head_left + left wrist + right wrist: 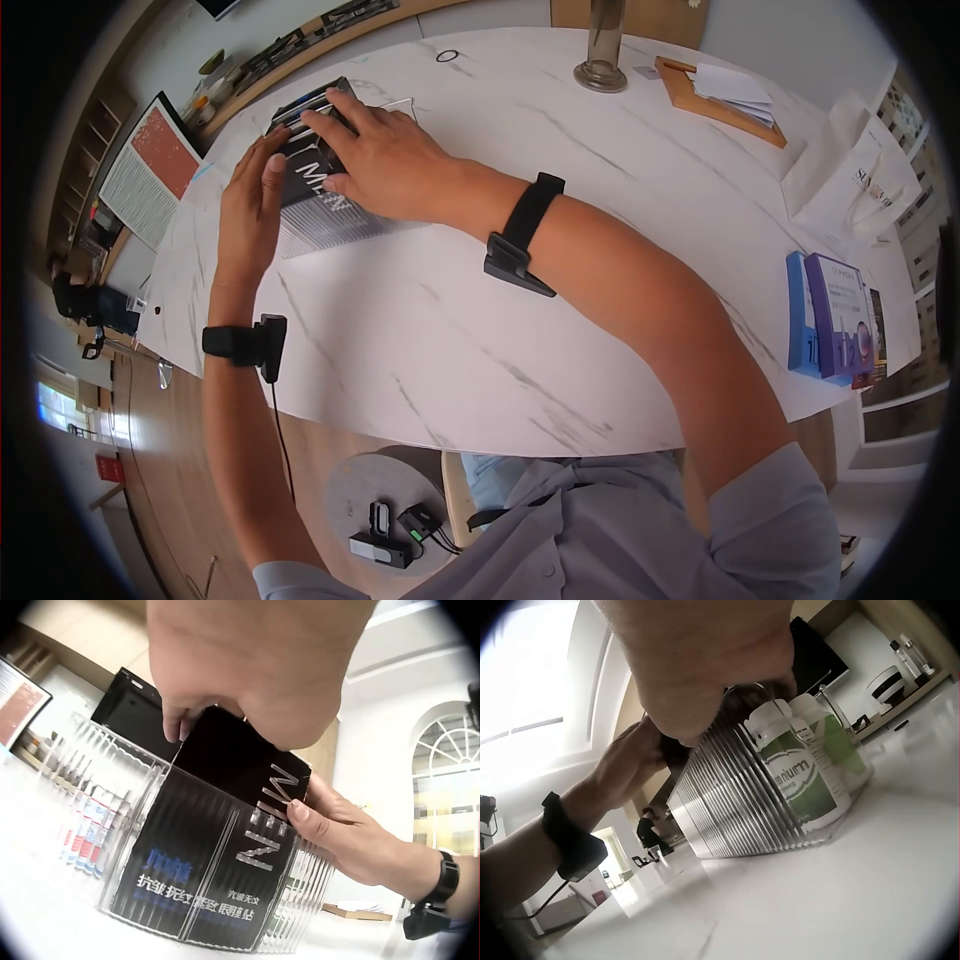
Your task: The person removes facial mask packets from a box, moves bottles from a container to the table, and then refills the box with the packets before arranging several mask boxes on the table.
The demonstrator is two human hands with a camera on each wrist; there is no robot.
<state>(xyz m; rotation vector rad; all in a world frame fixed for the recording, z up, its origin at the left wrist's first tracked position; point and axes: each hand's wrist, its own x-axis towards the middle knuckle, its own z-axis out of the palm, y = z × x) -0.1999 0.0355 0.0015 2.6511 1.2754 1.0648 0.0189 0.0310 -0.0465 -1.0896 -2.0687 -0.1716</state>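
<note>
A clear ribbed container stands on the table, with a black box bearing white letters upright in it. My left hand grips the black box by its upper left edge, fingers partly hidden. On the other side my right hand holds the same box, its thumb on the front face and fingers behind in the left wrist view. White and green bottles and small red-and-white items sit within the ribbed walls. Another black item rises behind the box.
A glass vase, a wooden tray with papers and a black ring lie toward the table's far side. At the right are a white paper bag and blue and purple boxes. A person is in the left background.
</note>
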